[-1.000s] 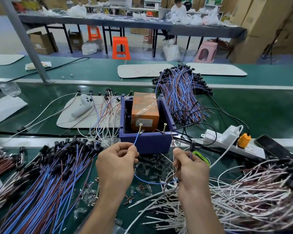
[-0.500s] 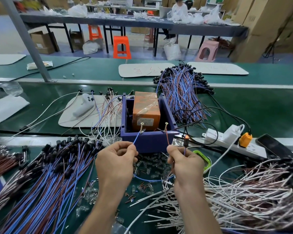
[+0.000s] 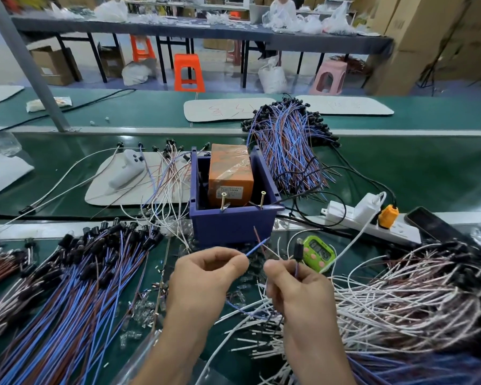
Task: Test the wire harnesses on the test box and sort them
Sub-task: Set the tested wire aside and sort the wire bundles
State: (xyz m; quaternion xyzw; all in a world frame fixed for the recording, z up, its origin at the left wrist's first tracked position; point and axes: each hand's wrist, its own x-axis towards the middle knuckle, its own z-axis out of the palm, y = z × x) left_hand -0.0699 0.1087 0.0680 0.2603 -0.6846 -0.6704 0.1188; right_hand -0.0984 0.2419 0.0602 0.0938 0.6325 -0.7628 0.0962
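The test box (image 3: 231,226) is a purple bin holding an orange block, with two brass screws (image 3: 223,200) standing on its front rim. My left hand (image 3: 206,276) pinches the blue wire end (image 3: 257,245) of one harness, just below and in front of the box. My right hand (image 3: 292,287) grips the same harness near its black LED holder (image 3: 298,250), with the brown wire end sticking up between the hands. The wire ends are off the screws. A blue loop of the harness hangs under both hands.
A pile of blue and brown harnesses (image 3: 75,287) lies at the left, white and brown ones (image 3: 400,295) at the right, another bundle (image 3: 289,145) behind the box. A green timer (image 3: 317,252), power strip (image 3: 372,220) and phone (image 3: 431,226) sit right of the box. Loose clear LEDs (image 3: 142,309) litter the belt.
Both hands pulled back toward me and down, taking the blue and brown wire ends off the two screws. The LED holder, lit orange half a second ago, is now dark.
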